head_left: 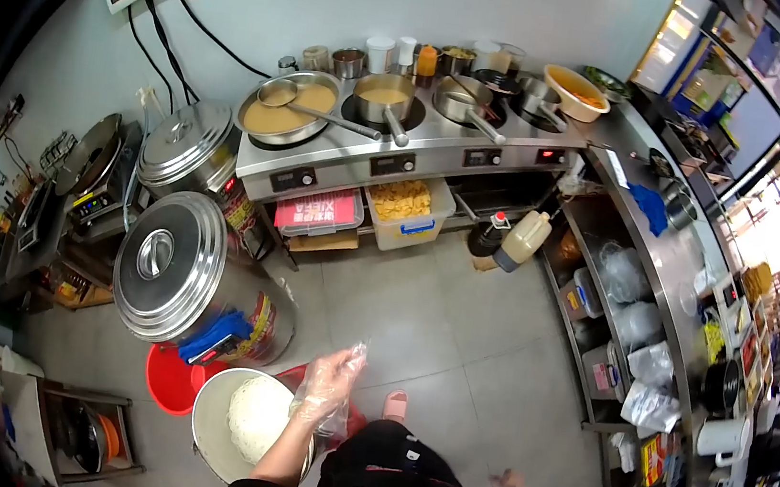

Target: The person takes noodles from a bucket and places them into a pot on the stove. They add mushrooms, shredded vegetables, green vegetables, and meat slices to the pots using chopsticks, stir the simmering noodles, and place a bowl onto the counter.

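Observation:
My left hand (328,383) wears a loose, clear plastic glove and is raised over the rim of a white bucket (210,403). Its fingers point forward, and I see nothing held in them. Inside the bucket lies a large pale, speckled mass like dough (257,418). Low on the right side, my bare right hand (507,483) hangs away from everything, fingers apart and slightly blurred. A red basin (164,381) stands against the bucket's far left side, and more red shows behind the gloved hand.
A large lidded steel pot (167,261) with a blue cloth (216,336) stands beyond the bucket. Along the wall, a steel counter (421,141) carries several pans. Shelving (590,257) lines the right, and a low cabinet (34,415) stands left.

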Motion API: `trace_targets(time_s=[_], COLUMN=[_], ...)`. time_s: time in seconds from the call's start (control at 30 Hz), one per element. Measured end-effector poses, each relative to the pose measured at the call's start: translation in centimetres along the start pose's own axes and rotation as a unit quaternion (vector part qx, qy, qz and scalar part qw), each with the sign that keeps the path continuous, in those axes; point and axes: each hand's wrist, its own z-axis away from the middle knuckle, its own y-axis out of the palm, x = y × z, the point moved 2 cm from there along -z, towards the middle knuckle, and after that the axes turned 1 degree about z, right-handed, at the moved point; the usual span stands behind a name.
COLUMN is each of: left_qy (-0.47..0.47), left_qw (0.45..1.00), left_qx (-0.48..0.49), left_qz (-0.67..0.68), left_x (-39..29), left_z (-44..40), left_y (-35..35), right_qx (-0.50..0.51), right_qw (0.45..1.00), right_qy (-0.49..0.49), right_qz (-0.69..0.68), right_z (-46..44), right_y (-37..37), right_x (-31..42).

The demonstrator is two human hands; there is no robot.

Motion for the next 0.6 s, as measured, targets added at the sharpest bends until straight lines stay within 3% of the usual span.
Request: trace_targets(time_s=[0.03, 0.07, 0.1, 0.2, 0.23, 0.27, 0.37, 0.43, 0.47, 0.53, 0.6], left_qy=[0.008, 0.002, 0.011, 0.019, 0.019, 0.012, -0.093, -0.086, -0.090, -0.126, -0.149], left_qw=[1.000, 1.000, 0.999, 0.996, 0.992, 0.991, 0.975, 0.966, 0.960, 0.945, 0.932], left_qx=[-0.007, -0.013, -0.029, -0.076, -0.101, -0.107, -0.200, -0.245, -0.263, -0.302, -0.327], left_qz=[-0.021, -0.024, -0.018, -0.045, -0.072, -0.075, -0.006, 0.004, -0.018, 0.021, 0.054], left_x=[-1.9, -3.4, -4.8, -7.9, -8.3, -8.4, -7.1, -5.4, -6.2, -6.9, -7.5], left_z=[-1.6, -2.9, -4.2, -7.7, -8.9, -9.9, -12.6, -13.9, -14.9, -17.0, -18.9], left_y=[0.1, 0.4, 0.7, 0.6, 0.6, 0.7, 0.8, 1.2, 1.5, 2.6, 4.3], right_qx=[-0.071, -0.036, -0.188, -0.279, -0.261, -0.163, -0.070, 0.015, 0.018, 0.053, 0.057], right_qw=[0.994, 0.992, 0.945, 0.919, 0.897, 0.893, 0.864, 0.812, 0.826, 0.790, 0.792], right_qy=[-0.076, -0.056, -0.072, -0.139, -0.177, -0.188, -0.262, -0.254, -0.263, -0.248, -0.227], right_qz=[0.044, -0.105, -0.258, -0.241, -0.311, -0.375, -0.425, -0.525, -0.498, -0.559, -0.564], right_z=[-6.2, -7.3, -9.5, -15.9, -17.8, -18.4, -24.2, -28.0, -28.8, -31.7, -32.7], right_y=[-2.7, -10.2, -14.3, -27.4, -30.5, -34.0, -40.4, -43.3, -45.4, -47.2, -48.8], right_x=[0.2, 3.6, 6.5, 18.2, 22.6, 27.2, 40.7, 49.0, 52.7, 59.6, 64.9])
